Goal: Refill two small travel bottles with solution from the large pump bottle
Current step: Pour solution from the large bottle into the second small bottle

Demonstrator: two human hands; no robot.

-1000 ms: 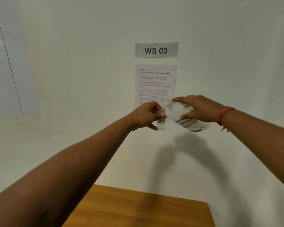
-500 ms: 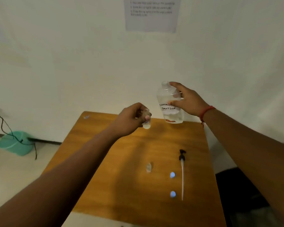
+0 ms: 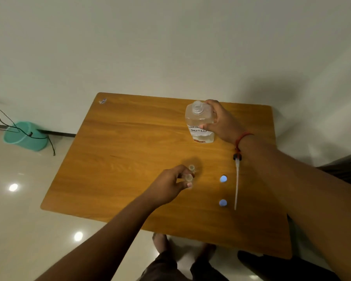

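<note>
The right hand [image 3: 221, 120] grips the uncapped large bottle [image 3: 200, 123] upright at the far side of the wooden table [image 3: 130, 159]. The left hand [image 3: 168, 187] pinches one small travel bottle [image 3: 189, 178] just beside the second travel bottle [image 3: 191, 167]; two blue caps [image 3: 223, 178] and the pump [image 3: 236, 179] lie nearby.

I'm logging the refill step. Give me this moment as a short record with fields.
left hand: pinches a small bottle, low over the table
second small bottle: uncapped, just behind it
right hand: grips the large bottle, upright, pump off
pump: lying on the table
blue caps: loose beside the pump
</note>
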